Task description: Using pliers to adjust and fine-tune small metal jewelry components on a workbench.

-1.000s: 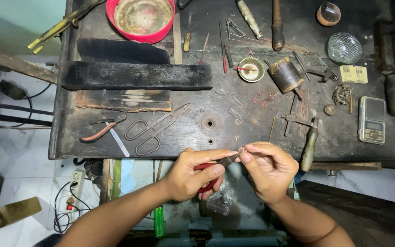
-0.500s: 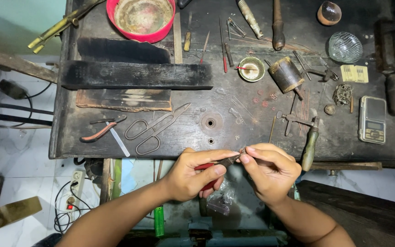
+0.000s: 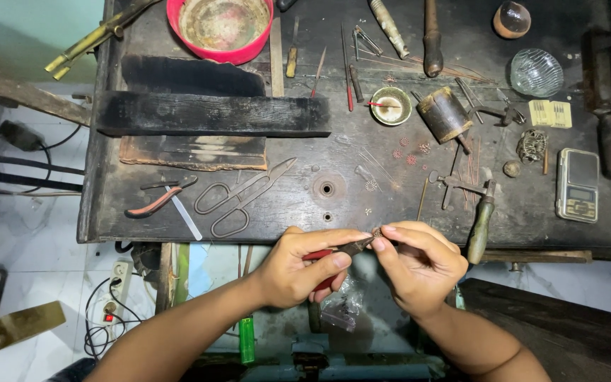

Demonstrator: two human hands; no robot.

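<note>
Dark, scarred wood filled the head view: a work table (image 3: 178, 212) crowded with small tools, above pale floor tiles.

Your left hand (image 3: 304, 267) was closed around red-handled pliers (image 3: 337, 252), whose tips met a tiny metal piece (image 3: 377, 232) at the table's near edge. Your right hand (image 3: 419, 265) was pinched shut on that same piece, thumb and forefinger together. The piece hung just off the table, between both hands.

By its look, that piece would have been very light, thin and easily bent, so it seemed best gripped at its edge, gently. It looked easy to drop and lose.

Counted, you had one pair of large scissors (image 3: 238, 198) lying left of centre and one more pair of red-handled pliers (image 3: 157, 200) beside them. Farther back sat one red bowl (image 3: 222, 28), one small brass dish (image 3: 390, 105) and one clear glass dome (image 3: 536, 72). One pocket scale (image 3: 578, 185) lay at the right. About five tiny red ornaments (image 3: 410, 158) were scattered near the middle. One green-handled tool (image 3: 480, 225) rested near your right hand.
</note>
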